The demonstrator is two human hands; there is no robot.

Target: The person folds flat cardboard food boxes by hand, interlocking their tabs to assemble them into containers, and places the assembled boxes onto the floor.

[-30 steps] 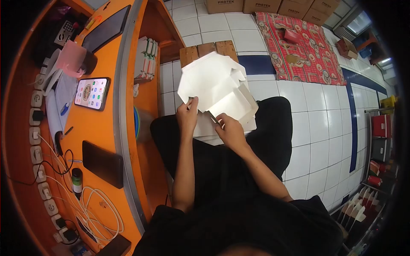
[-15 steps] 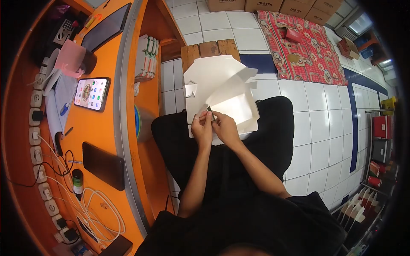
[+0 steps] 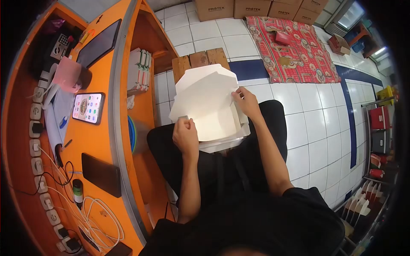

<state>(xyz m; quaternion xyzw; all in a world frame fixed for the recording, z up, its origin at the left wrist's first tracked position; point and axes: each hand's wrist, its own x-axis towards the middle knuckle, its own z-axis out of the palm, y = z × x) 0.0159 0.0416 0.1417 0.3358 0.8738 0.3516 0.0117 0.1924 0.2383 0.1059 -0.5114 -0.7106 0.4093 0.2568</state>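
A white cardboard box (image 3: 213,121) with its lid panel (image 3: 200,79) folded back lies over my lap, the panel reaching onto the wooden bench. My left hand (image 3: 185,135) is closed at the box's left edge, fingers curled inward. A small greyish piece (image 3: 183,117) shows at its fingertips, too small to name. Higher up on the other side, my right hand (image 3: 247,103) pinches the right edge of the white cardboard. Light falls on the inside of the box, and a shadow crosses the panel.
To the left stands an orange counter (image 3: 102,141) with a lit phone (image 3: 88,108), a black case (image 3: 101,174), a small bottle (image 3: 77,190) and coiled white cables. Ahead are the wooden bench (image 3: 198,57), a red patterned mat (image 3: 294,51) and brown cartons (image 3: 252,9). A rack (image 3: 363,187) stands at right.
My hands were together over the box with a small dark green piece between them. They have moved apart to opposite edges of the cardboard. The view has shifted slightly.
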